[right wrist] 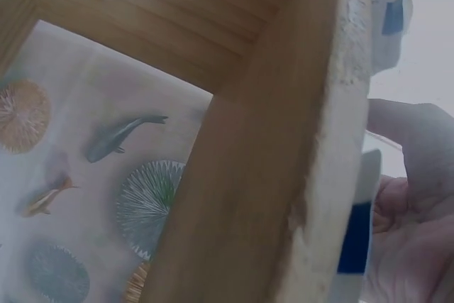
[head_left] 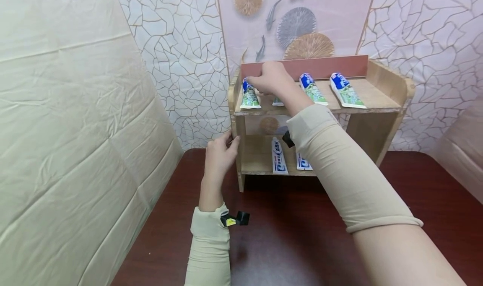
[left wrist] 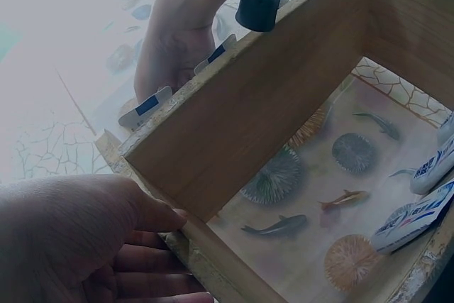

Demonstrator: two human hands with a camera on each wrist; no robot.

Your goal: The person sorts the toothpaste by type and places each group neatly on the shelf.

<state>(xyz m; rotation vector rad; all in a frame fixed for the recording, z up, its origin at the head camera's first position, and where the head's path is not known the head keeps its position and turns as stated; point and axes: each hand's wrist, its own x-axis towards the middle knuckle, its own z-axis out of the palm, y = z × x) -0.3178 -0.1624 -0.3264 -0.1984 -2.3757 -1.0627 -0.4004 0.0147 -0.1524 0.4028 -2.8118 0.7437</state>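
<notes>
A small wooden shelf stands on a dark red table. My left hand rests at its left side panel; in the left wrist view the thumb touches the front edge, and the fingers lie fairly straight along the outside. Over the top board, my right hand has its thumb at the blue upper end of the leftmost green-and-white toothpaste tube. A second toothpaste tube is mostly covered by this hand. In the right wrist view some fingers look curled, but their tips are hidden.
Two more green toothpaste tubes lie to the right on the top board. Below, blue-and-white toothpaste tubes lie on the lower board, partly behind the right sleeve. A reddish strip runs along the shelf's back. Cloth-like wall covering flanks the table.
</notes>
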